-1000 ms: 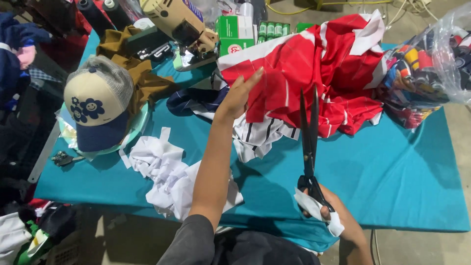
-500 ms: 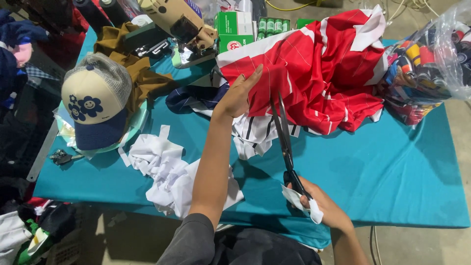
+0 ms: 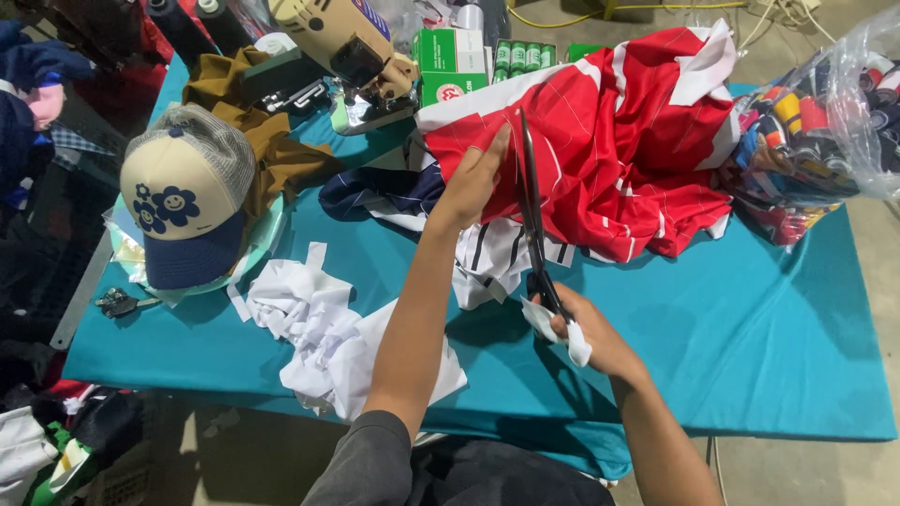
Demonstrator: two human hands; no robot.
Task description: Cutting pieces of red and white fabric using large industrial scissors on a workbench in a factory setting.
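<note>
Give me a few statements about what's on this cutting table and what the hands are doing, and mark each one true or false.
1. The right hand holds long scissors. True.
2. The left hand rests on the cap. False: it holds the red fabric.
3. The table cover is teal. True.
4. The white scraps lie right of the scissors. False: they lie to the left.
5. The cap has a flower design. True.

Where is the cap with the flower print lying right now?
In the head view the cap sits at the left end of the teal table, beside the brown cloth and above the white fabric scraps.
</note>
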